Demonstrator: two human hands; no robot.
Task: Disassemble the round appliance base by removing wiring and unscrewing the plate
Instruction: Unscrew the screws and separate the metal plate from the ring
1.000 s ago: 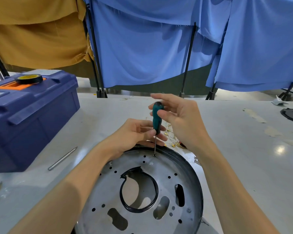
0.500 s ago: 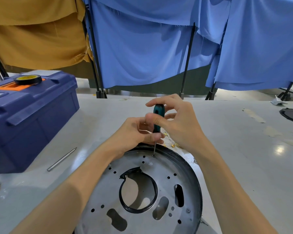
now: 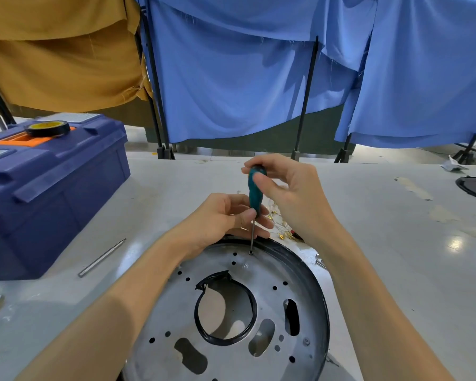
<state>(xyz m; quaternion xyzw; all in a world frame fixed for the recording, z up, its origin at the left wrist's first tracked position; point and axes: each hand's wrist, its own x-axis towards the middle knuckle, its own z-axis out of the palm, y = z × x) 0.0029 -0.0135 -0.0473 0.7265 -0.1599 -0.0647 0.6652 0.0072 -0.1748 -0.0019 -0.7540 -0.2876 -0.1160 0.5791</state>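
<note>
we pinch top of teal screwdriver [image 3: 254,195] handle with right hand [image 3: 289,193] fingertips; left hand [image 3: 217,221] thumb and fingers grip its lower handle. tip sits on screw [image 3: 250,253] at 12 o'clock of metal plate [image 3: 171,312] in black round base [image 3: 315,284]; base bottom cut off by frame. wires [image 3: 285,234] mostly hidden behind hands. white table [image 3: 382,270]; blue toolbox [image 3: 52,188] at 9 o'clock, rod [image 3: 102,257] beside it; blue cloth [image 3: 231,78] behind.
</note>
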